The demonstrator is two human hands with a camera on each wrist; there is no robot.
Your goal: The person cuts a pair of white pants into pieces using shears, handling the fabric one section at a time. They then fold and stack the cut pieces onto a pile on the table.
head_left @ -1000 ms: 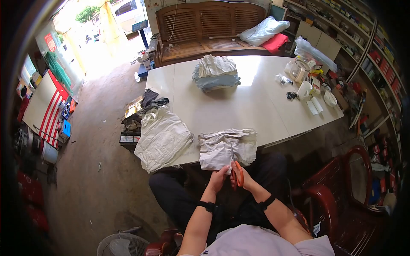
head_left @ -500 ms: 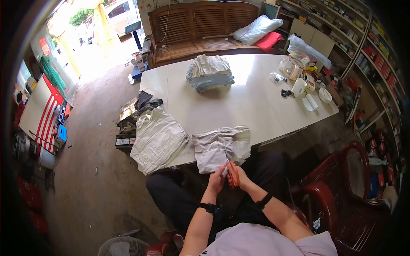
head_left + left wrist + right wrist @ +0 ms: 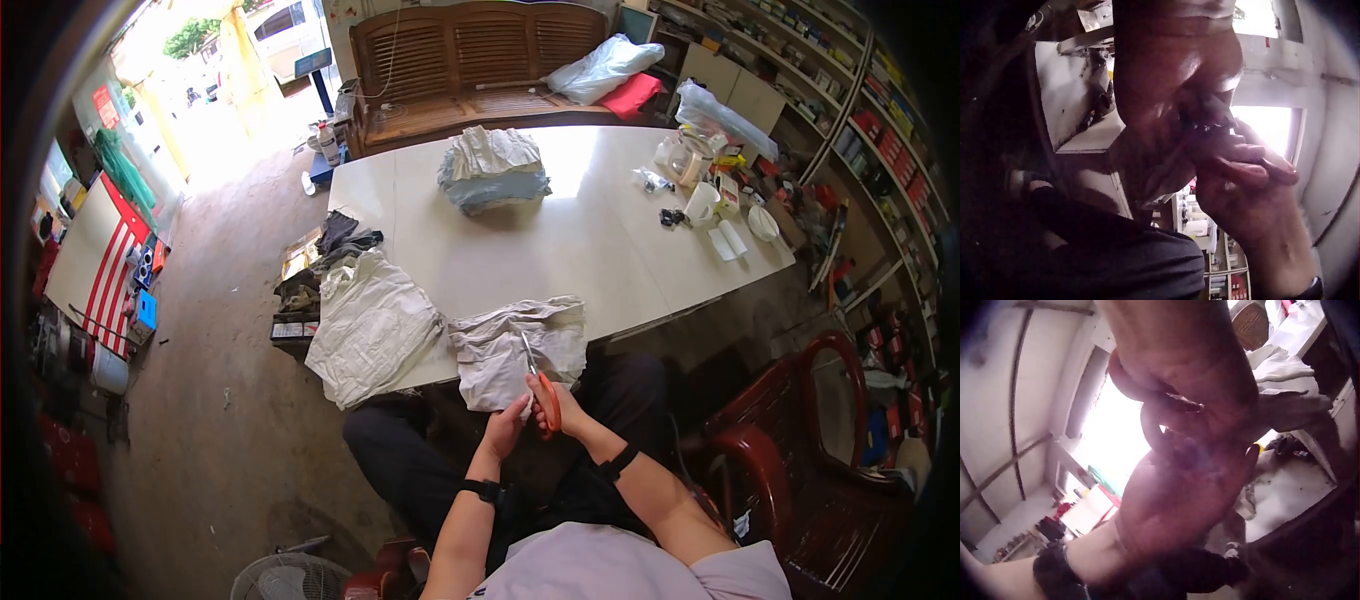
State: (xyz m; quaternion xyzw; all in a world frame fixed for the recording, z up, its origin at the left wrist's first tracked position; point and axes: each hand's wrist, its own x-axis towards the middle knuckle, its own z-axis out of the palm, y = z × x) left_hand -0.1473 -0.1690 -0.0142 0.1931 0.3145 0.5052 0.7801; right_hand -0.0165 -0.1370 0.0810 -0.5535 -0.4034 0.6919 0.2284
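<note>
In the head view, a light grey-white cloth (image 3: pixel 480 362) lies over the table's near edge and hangs down toward the lap. My right hand (image 3: pixel 566 410) grips the orange-handled scissors (image 3: pixel 551 402), whose metal blades point away from me across the cloth. Close beside it, my left hand (image 3: pixel 506 428) pinches the cloth's near edge. Both wrist views show the hands nearly meeting: the right hand (image 3: pixel 1241 187) with a scissor handle loop in the left wrist view, the left hand (image 3: pixel 1179 500) in the right wrist view. The cloth is mostly hidden there.
A larger whitish cloth (image 3: pixel 375 325) lies to the left on the table (image 3: pixel 610 230). Farther back sits a folded stack of cloths (image 3: pixel 492 170). A white mug (image 3: pixel 702 203) and small items crowd the right end. A dark red chair (image 3: pixel 760 470) stands at my right.
The scissors have shifted, and more of their blades now shows above the cloth than half a second ago. My left hand stays at the cloth's near edge. The head view has swung slightly.
</note>
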